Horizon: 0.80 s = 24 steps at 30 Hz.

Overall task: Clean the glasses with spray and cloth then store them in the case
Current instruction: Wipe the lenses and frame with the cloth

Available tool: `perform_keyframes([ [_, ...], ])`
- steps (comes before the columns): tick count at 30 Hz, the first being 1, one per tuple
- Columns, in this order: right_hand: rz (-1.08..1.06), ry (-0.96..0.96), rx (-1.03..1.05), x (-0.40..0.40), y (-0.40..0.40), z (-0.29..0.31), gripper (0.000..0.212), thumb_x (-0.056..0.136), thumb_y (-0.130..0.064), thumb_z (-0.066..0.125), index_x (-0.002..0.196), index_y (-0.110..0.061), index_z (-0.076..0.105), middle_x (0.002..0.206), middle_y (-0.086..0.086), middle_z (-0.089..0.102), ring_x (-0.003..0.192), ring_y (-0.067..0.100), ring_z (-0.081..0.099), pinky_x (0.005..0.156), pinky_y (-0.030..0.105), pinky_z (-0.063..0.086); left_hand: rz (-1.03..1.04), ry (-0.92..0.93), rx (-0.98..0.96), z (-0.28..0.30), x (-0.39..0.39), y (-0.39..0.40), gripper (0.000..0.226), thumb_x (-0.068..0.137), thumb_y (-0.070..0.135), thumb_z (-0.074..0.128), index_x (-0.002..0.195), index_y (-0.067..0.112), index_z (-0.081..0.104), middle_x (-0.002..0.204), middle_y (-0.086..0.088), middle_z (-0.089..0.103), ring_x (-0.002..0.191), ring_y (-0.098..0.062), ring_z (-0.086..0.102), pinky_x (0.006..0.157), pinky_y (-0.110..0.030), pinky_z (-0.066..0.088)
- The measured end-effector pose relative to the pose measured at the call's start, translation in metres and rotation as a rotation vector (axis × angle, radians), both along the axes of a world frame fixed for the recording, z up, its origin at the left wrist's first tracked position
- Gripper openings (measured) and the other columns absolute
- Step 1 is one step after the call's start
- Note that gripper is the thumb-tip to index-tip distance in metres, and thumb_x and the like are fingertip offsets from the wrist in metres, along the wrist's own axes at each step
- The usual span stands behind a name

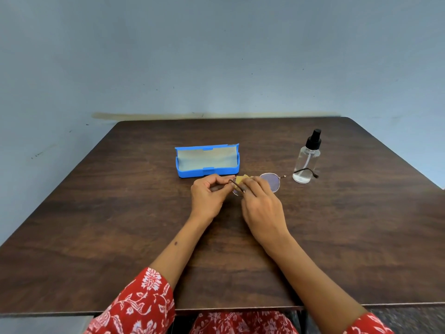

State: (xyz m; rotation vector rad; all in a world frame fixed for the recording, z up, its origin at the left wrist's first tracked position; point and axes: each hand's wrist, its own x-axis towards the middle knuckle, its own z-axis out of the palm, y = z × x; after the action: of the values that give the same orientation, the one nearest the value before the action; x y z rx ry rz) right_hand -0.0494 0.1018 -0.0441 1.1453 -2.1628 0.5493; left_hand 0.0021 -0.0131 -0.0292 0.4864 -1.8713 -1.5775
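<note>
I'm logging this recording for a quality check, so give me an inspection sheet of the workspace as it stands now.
Surface: dark wooden table, bare apart from the job's things.
Job's things: blue glasses case open and empty at centre; round wire-framed glasses held in front of it, temples unfolded; yellow cloth pressed on the lens nearer the left hand; clear spray bottle with a black pump upright to the right, little liquid in it.
Clutter: nothing seen.
Grippers: left hand pinches the frame's end; right hand holds the cloth on the lens.
Cables: nothing seen.
Surroundings: pale blue wall with scuffs behind; red floral sleeves at the bottom edge.
</note>
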Motion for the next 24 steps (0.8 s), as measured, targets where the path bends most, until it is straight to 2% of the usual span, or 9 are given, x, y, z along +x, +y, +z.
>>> perform_keyframes([
  [2, -0.011, 0.007, 0.014, -0.001, -0.001, -0.001, 0.036, 0.082, -0.007, 0.039, 0.097, -0.002, 0.072, 0.096, 0.009, 0.068, 0.093, 0.025, 0.064, 0.077, 0.028, 0.053, -0.006, 0.012, -0.002, 0.000, 0.000, 0.000, 0.022, 0.074, -0.001, 0.073, 0.071, 0.020, 0.068, 0.081, 0.005, 0.072, 0.081, -0.003, 0.070, 0.075, -0.020, 0.055],
  [4, 0.019, 0.007, 0.001, 0.001, -0.002, -0.002, 0.038, 0.079, -0.009, 0.038, 0.094, -0.003, 0.072, 0.093, 0.007, 0.069, 0.089, 0.023, 0.063, 0.070, 0.026, 0.052, -0.014, 0.029, 0.011, 0.000, 0.000, -0.001, 0.020, 0.073, -0.002, 0.074, 0.073, 0.017, 0.069, 0.082, 0.003, 0.072, 0.082, -0.007, 0.070, 0.078, -0.024, 0.056],
  [10, 0.048, -0.069, -0.003, 0.005, 0.003, -0.003, 0.032, 0.070, -0.018, 0.040, 0.076, -0.010, 0.070, 0.072, 0.000, 0.062, 0.079, 0.013, 0.044, 0.056, 0.024, 0.036, 0.010, -0.008, 0.000, -0.003, -0.001, -0.003, 0.018, 0.072, 0.001, 0.075, 0.075, 0.019, 0.071, 0.084, -0.001, 0.074, 0.085, -0.014, 0.071, 0.081, -0.034, 0.057],
  [13, 0.102, -0.145, -0.111, 0.007, 0.007, -0.002, 0.027, 0.071, -0.018, 0.043, 0.076, -0.010, 0.069, 0.069, -0.001, 0.059, 0.073, 0.014, 0.047, 0.054, 0.023, 0.042, 0.021, -0.005, 0.001, -0.004, -0.001, -0.003, 0.021, 0.073, 0.002, 0.076, 0.073, 0.022, 0.070, 0.082, 0.002, 0.073, 0.084, -0.013, 0.071, 0.081, -0.033, 0.057],
  [16, 0.151, -0.250, -0.370, 0.005, 0.012, 0.004, 0.022, 0.079, -0.016, 0.050, 0.083, -0.007, 0.069, 0.076, 0.000, 0.063, 0.072, 0.011, 0.052, 0.063, 0.024, 0.047, 0.041, 0.017, 0.027, -0.004, -0.001, -0.003, 0.020, 0.073, -0.001, 0.074, 0.069, 0.017, 0.069, 0.083, -0.004, 0.073, 0.085, -0.015, 0.071, 0.080, -0.033, 0.056],
  [19, 0.099, -0.330, -0.574, 0.000, 0.014, 0.006, 0.028, 0.086, -0.017, 0.047, 0.101, -0.008, 0.069, 0.092, 0.001, 0.067, 0.080, 0.009, 0.056, 0.069, 0.024, 0.050, 0.066, 0.027, 0.032, -0.007, -0.003, -0.006, 0.018, 0.074, -0.001, 0.074, 0.069, 0.015, 0.069, 0.085, -0.006, 0.074, 0.086, -0.014, 0.071, 0.080, -0.030, 0.056],
  [22, 0.071, -0.310, -0.607, -0.003, 0.016, 0.005, 0.029, 0.090, -0.010, 0.044, 0.111, -0.006, 0.065, 0.104, 0.005, 0.066, 0.093, 0.015, 0.060, 0.082, 0.028, 0.051, 0.074, 0.024, 0.035, -0.006, -0.003, -0.005, 0.015, 0.075, 0.001, 0.074, 0.071, 0.015, 0.069, 0.084, -0.003, 0.074, 0.083, -0.010, 0.071, 0.077, -0.023, 0.055],
  [24, 0.103, -0.229, -0.553, -0.002, 0.014, 0.005, 0.029, 0.090, -0.006, 0.044, 0.111, -0.003, 0.064, 0.108, 0.010, 0.065, 0.101, 0.017, 0.057, 0.094, 0.019, 0.044, 0.064, 0.032, 0.033, -0.006, -0.003, -0.005, 0.017, 0.075, 0.000, 0.074, 0.070, 0.016, 0.069, 0.083, -0.003, 0.074, 0.083, -0.012, 0.071, 0.078, -0.025, 0.056],
])
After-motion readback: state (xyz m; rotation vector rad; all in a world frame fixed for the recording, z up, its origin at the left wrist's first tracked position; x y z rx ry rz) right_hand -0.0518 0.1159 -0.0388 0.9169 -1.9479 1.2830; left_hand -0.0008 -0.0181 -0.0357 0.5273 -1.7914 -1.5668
